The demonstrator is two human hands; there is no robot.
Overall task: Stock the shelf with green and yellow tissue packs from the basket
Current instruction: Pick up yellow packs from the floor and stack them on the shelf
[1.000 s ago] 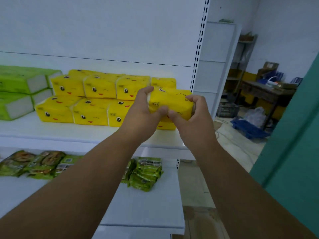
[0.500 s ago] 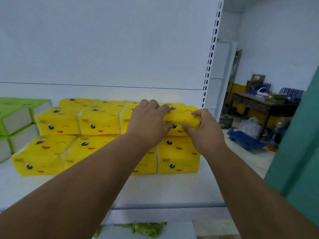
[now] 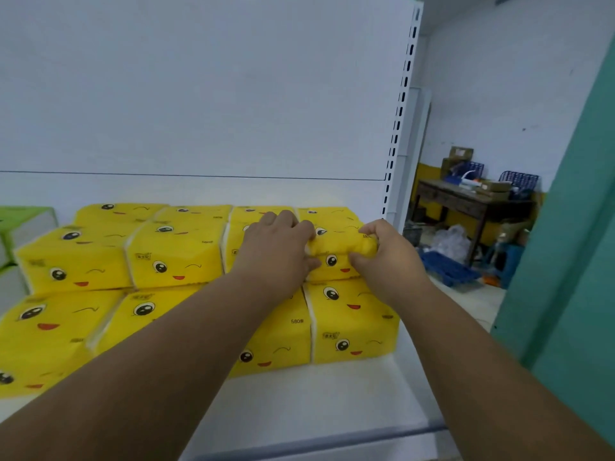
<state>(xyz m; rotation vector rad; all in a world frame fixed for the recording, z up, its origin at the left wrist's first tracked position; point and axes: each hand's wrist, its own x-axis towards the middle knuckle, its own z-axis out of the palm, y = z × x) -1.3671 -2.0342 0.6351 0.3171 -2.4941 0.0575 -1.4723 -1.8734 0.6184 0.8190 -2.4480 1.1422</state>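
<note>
"580" on yellow tissue pack [image 3: 273,331]

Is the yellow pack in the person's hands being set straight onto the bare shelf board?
No, the yellow tissue pack gripped by the left hand and right hand sits on top of another yellow pack.

Bare shelf [image 3: 319,397] in front of the yellow packs [image 3: 173,261] (upright post [image 3: 397,128] hard right)
</note>
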